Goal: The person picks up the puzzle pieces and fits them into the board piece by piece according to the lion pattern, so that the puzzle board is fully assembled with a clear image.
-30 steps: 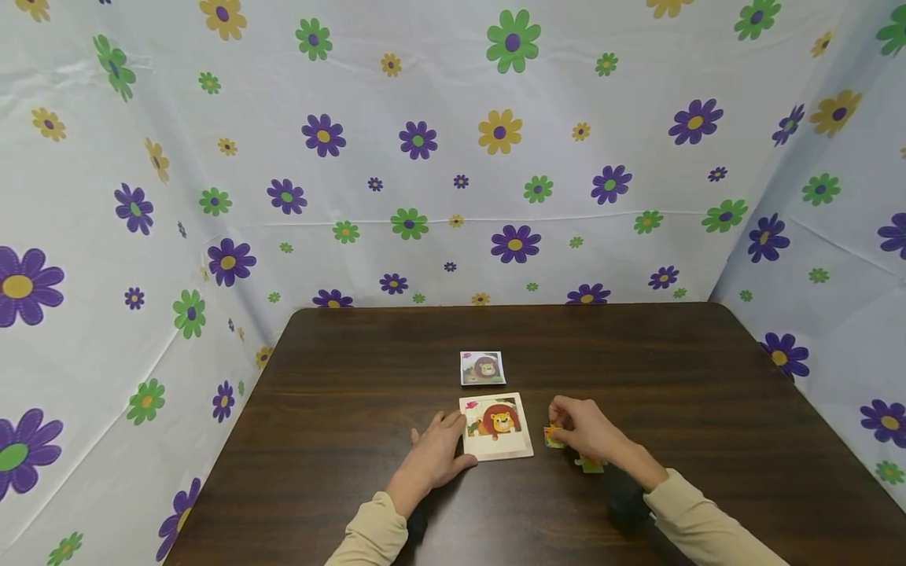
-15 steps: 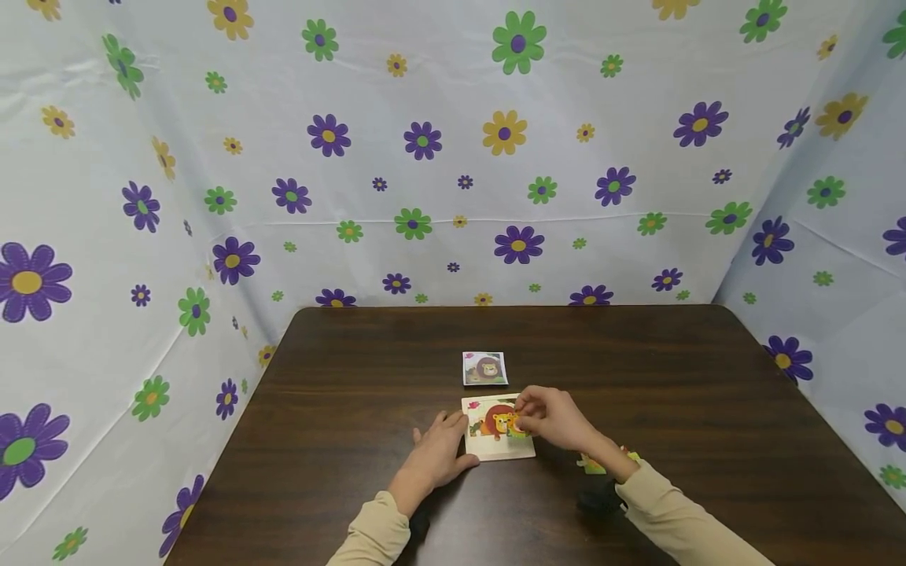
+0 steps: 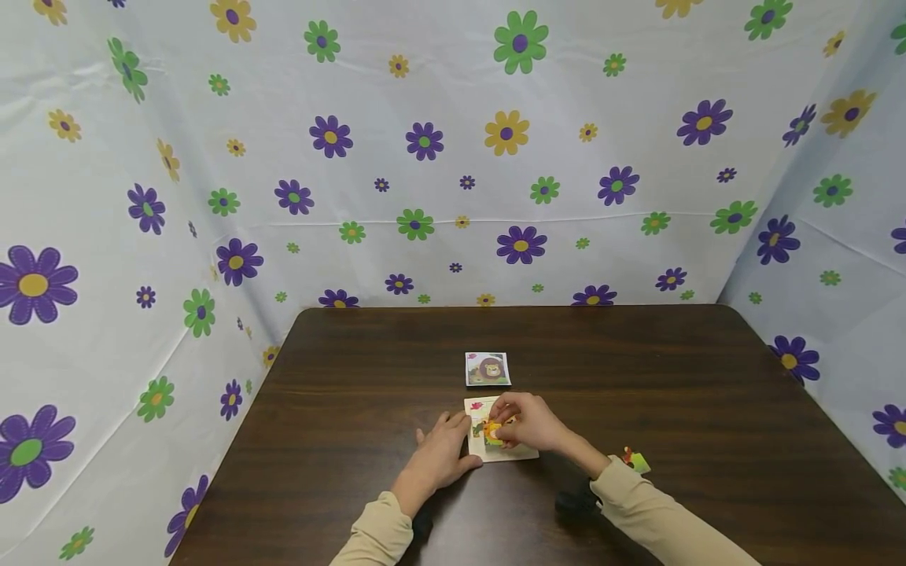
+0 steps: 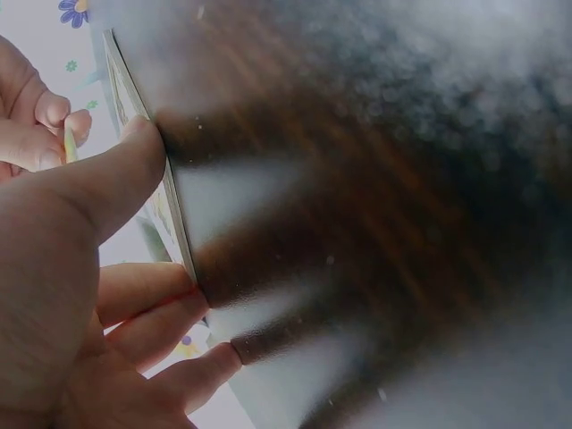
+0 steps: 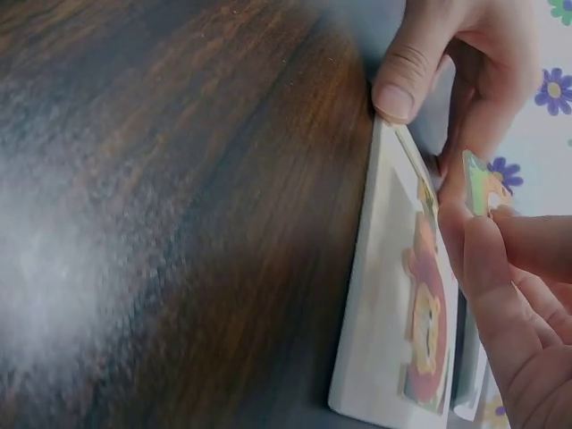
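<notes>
A shallow wooden puzzle board [image 3: 520,453] with a partly filled lion picture [image 5: 427,331] lies on the table. My left hand [image 3: 435,456] rests at its left side, fingertips against the edge and thumb on the near corner. Over the board, my right hand [image 3: 534,424] pinches a yellow-orange and green puzzle piece [image 5: 478,186] between thumb and fingers. The piece is raised above the surface in the right wrist view. In the head view, the right hand covers much of the lion picture.
Just beyond the board lies a small printed card [image 3: 488,369] with the same lion picture. A loose puzzle piece [image 3: 637,462] lies right of the board, beside the right sleeve [image 3: 647,503]. Flower-printed cloth [image 3: 453,157] surrounds the dark wooden table [image 3: 340,409].
My right hand has carried the pinched puzzle piece leftward from the table to above the board's left half. The left hand has stayed at the board's edge.
</notes>
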Demonstrator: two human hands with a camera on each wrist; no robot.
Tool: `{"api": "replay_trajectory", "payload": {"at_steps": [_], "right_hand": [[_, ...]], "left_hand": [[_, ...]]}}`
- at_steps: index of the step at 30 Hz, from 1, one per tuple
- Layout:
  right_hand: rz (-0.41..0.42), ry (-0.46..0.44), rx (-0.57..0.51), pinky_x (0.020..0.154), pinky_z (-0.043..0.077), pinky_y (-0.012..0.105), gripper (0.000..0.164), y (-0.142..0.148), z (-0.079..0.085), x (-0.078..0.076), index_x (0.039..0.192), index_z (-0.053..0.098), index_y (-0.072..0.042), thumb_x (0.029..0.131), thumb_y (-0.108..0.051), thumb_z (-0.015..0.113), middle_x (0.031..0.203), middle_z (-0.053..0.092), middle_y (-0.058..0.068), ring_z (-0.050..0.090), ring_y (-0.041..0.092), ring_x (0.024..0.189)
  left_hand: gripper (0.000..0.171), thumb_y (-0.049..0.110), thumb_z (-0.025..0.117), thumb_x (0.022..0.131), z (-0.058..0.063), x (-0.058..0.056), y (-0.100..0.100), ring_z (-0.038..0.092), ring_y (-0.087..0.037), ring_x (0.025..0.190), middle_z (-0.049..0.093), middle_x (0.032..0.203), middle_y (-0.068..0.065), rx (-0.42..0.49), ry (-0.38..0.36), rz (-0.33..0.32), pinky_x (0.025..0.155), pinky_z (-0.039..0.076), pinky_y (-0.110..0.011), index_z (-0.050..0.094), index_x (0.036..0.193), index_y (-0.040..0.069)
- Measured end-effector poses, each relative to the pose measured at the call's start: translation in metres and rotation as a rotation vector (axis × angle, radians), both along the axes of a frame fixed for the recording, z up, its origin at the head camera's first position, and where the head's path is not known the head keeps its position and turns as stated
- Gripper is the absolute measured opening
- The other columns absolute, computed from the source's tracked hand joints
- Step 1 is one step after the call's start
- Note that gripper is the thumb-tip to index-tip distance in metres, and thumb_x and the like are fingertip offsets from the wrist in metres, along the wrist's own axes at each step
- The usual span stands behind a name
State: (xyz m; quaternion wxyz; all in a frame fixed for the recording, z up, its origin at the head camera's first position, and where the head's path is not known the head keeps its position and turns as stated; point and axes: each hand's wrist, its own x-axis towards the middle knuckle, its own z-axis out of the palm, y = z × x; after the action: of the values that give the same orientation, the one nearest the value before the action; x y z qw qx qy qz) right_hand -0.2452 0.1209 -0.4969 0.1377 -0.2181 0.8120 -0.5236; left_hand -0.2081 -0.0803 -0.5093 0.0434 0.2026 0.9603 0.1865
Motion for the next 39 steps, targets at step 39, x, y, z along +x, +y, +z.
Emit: {"api": "replay_trajectory", "payload": {"at_steps": [39], "right_hand": [[-0.112, 0.194, 0.24, 0.043, 0.042, 0.019, 0.016, -0.022, -0.014, 0.008, 0.066, 0.063, -0.008, 0.071, -0.004, 0.077, 0.051, 0.06, -0.006, 0.052, -0.001, 0.041]], "left_hand": [[0.056, 0.038, 0.077, 0.08, 0.001, 0.002, 0.0, 0.047, -0.032, 0.124, 0.056, 0.13, -0.009, -0.001, 0.01, -0.003, 0.081, 0.036, -0.075, 0.057, 0.123, 0.008]]}}
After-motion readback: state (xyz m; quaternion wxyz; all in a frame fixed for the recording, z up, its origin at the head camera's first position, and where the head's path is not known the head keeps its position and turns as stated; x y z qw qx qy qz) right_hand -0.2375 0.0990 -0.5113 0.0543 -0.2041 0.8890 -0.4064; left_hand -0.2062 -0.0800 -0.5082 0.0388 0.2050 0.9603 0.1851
